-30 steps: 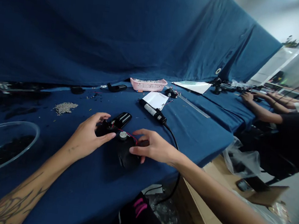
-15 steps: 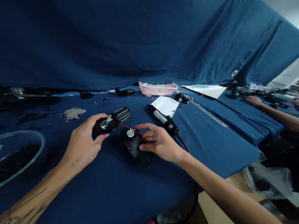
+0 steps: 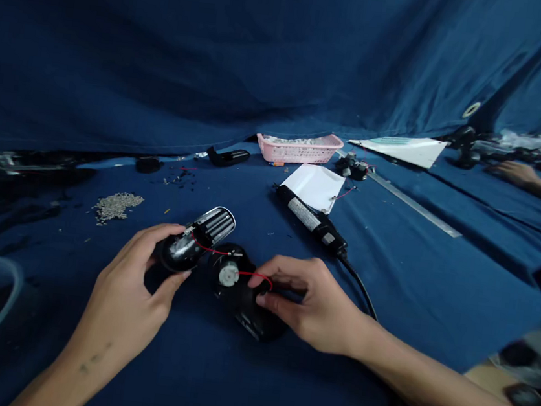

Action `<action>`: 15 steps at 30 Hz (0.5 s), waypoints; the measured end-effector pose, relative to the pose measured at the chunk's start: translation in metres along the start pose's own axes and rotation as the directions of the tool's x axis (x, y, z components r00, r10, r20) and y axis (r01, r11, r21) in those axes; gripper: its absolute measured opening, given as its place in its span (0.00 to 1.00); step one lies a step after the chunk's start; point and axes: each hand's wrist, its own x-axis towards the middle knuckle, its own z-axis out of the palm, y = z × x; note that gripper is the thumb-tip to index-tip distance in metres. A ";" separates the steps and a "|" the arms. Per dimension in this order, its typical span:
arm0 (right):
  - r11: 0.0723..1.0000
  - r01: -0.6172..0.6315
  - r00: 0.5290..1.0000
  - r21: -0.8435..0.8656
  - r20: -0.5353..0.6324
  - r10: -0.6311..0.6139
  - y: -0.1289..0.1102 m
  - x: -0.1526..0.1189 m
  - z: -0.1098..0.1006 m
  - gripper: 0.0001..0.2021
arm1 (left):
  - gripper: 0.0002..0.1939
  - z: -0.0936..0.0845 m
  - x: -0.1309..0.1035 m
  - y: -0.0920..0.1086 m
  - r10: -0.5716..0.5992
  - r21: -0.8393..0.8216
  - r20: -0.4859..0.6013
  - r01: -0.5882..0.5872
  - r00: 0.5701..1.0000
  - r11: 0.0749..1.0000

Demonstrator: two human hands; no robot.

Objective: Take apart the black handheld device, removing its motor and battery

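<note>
My left hand (image 3: pixel 136 285) grips a glossy black plastic housing (image 3: pixel 181 251) with an open battery compartment facing up. A thin red wire runs from it to a second black housing half (image 3: pixel 257 322), which carries a round silver motor (image 3: pixel 229 274). Over that second half, my right hand (image 3: pixel 310 302) is closed, thumb and forefinger pinched at a red wire (image 3: pixel 255 274) looping from the motor. The wire's far end is hidden at the fingertips. Just beyond my right hand lies a black corded power tool (image 3: pixel 310 219) with a white label.
A pink basket (image 3: pixel 300 151), white paper (image 3: pixel 312 185), metal ruler (image 3: pixel 414 205) and small motors (image 3: pixel 353 167) lie farther back. Left are a pile of small grey pieces (image 3: pixel 117 206) and a clear bowl (image 3: pixel 9 303). Another person's hand (image 3: pixel 513 172) is at far right.
The view has shifted, so the items at the back sit farther right. My right hand has moved from the housing's edge to a pinch at the red wire; the left hand keeps its grip.
</note>
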 end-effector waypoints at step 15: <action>0.998 -0.048 0.999 -0.034 0.004 0.048 -0.005 -0.007 -0.001 0.07 | 0.29 0.002 -0.006 0.003 -0.108 0.013 0.048 0.108 0.993 0.994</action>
